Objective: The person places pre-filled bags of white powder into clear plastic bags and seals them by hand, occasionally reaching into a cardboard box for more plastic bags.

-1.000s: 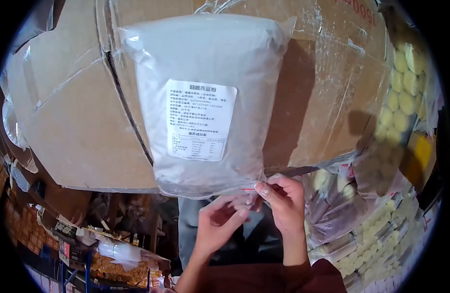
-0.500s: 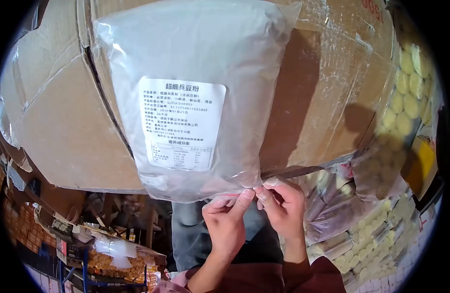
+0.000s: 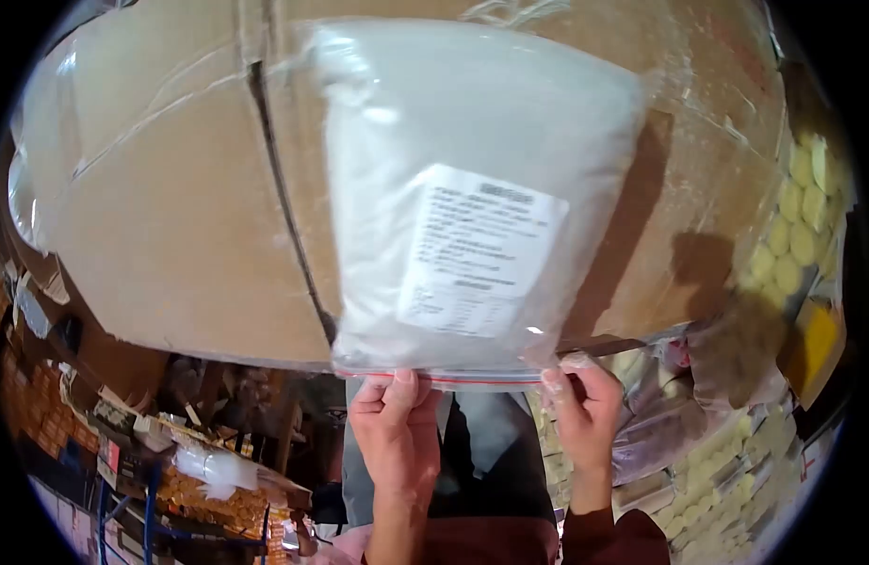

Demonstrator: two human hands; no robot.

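A clear zip-lock bag of pale powder (image 3: 378,188) lies on a large cardboard box, its zip edge with a red line facing me. A white printed label (image 3: 481,254) is stuck on its front, the small text blurred. My left hand (image 3: 394,424) pinches the zip edge near its left end, thumb on top. At the right corner of the same edge, my right hand (image 3: 588,400) is closed on the plastic. The fingers beneath the edge are partly hidden.
Under the bag is the cardboard box (image 3: 170,235), with a dark slit left of the bag. Packs of round, pale yellow items (image 3: 787,235) are at the right. A yellow piece (image 3: 816,344) sits by them. White plastic (image 3: 213,468) and shelving are low on the left.
My hands were together near the right part of the zip edge; now they are apart, the left one farther left along it. The bag appears farther right and tilted in view.
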